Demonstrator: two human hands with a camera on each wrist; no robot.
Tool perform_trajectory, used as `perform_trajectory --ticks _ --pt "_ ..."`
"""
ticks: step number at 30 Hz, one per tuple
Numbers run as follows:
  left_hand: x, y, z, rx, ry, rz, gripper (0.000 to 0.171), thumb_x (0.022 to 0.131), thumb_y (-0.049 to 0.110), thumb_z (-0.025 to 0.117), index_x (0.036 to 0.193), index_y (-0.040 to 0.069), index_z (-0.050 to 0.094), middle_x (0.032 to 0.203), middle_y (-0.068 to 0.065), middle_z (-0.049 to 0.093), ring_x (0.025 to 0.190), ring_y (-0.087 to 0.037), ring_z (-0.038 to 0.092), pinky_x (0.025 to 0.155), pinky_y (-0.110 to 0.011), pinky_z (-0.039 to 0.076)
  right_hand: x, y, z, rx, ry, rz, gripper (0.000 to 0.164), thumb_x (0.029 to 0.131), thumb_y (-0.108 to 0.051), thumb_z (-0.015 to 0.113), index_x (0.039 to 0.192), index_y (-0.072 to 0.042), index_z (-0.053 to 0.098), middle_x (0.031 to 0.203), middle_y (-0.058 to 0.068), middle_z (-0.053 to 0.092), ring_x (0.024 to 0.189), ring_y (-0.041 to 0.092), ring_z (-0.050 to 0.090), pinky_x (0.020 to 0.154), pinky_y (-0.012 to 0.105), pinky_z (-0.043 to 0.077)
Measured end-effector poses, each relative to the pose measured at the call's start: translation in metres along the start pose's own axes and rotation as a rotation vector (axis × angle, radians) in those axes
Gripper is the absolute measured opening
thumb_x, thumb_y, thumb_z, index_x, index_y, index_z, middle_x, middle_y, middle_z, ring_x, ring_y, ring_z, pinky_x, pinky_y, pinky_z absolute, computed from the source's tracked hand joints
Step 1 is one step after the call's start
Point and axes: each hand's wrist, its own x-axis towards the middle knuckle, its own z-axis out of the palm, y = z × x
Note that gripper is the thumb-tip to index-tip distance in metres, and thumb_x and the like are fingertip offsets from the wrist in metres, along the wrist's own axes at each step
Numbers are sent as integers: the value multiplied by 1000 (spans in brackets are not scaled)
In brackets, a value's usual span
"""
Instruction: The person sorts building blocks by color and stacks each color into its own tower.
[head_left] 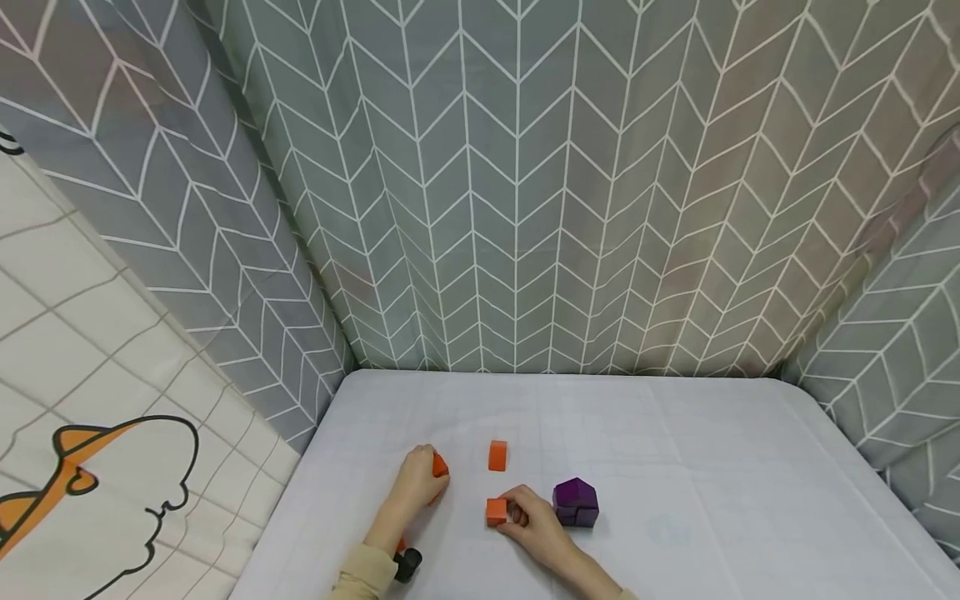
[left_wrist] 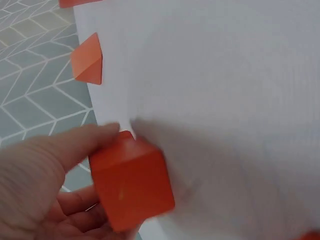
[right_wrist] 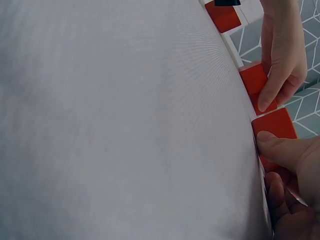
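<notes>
My left hand (head_left: pixel 415 481) grips an orange block (head_left: pixel 439 465) on the left side of the white table. Up close in the left wrist view, that block (left_wrist: pixel 134 185) has flat angled faces, with the thumb along its upper edge. Nearer the middle, the fingers of my right hand (head_left: pixel 538 527) pinch a small orange block (head_left: pixel 497 512); the right wrist view shows the thumb pressed on this block (right_wrist: pixel 276 125). Another orange block (head_left: pixel 498 456) lies just behind it. Beside the right hand sits a dark purple faceted block (head_left: pixel 576 503).
By the left forearm lie a black rounded object (head_left: pixel 408 564) and an orange piece (head_left: pixel 401 545), both partly hidden by the sleeve. White cloth (head_left: pixel 712 483) covers the table. Grey patterned curtains (head_left: pixel 525 208) hang behind it and at the sides.
</notes>
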Motion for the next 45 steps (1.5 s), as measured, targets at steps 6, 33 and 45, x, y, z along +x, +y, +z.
perform_trajectory --ticks 6,33,45 --pt "-9 -6 9 -7 76 47 25 65 4 73 79 -5 55 71 -7 50 65 -19 49 56 -28 43 -4 -1 4 13 4 -23 27 72 -8 72 96 -5 59 76 3 51 60 9 46 52 15 39" --pt "-13 -12 13 -110 46 0 28 67 9 75 86 -3 59 79 -7 53 70 -18 51 61 -31 46 -7 1 1 19 -20 6 27 73 -14 71 97 -8 59 77 0 50 62 3 43 53 15 39" --pt "-4 14 -26 -159 143 42 25 71 15 74 87 4 59 76 -1 57 69 -14 50 61 -27 44 -5 -3 0 34 -22 25 27 75 -15 69 98 -7 59 78 0 50 62 5 44 53 15 39"
